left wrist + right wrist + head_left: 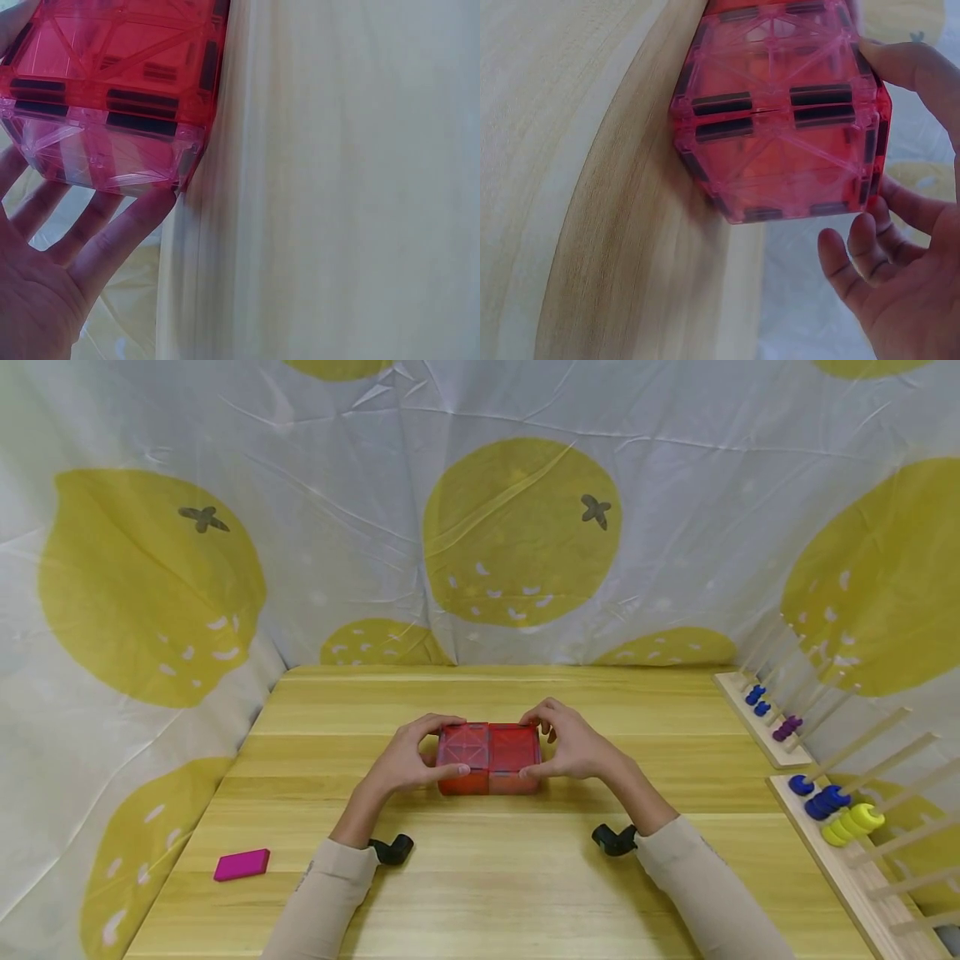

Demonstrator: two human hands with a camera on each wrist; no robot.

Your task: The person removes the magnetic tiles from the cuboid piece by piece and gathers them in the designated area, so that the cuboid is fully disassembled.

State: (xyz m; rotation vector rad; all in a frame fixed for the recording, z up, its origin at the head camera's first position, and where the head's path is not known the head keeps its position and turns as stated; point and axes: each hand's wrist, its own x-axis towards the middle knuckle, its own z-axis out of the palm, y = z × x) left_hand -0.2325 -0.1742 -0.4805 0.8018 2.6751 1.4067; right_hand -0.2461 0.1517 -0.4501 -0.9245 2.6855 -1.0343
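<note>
Two see-through red magnetic-tile cubes (489, 758) stand side by side at mid-table, forming one oblong box. My left hand (405, 758) grips its left end, thumb at the front edge and fingers at the back. At the other end, my right hand (573, 750) holds the box between thumb and index finger, its other fingers loosely bent. Black magnet strips line the edges of the tiles (142, 146) in the left wrist view. The end tile (780, 169) shows clearly in the right wrist view, with fingertips near its lower corner.
A magenta block (242, 865) lies at the left front of the wooden table (480, 893). Along the right edge stand two pegged wooden boards, the nearer board (825, 860) with blue and yellow beads, the farther board (757, 718) with blue and purple ones. A lemon-print cloth (360, 527) hangs behind.
</note>
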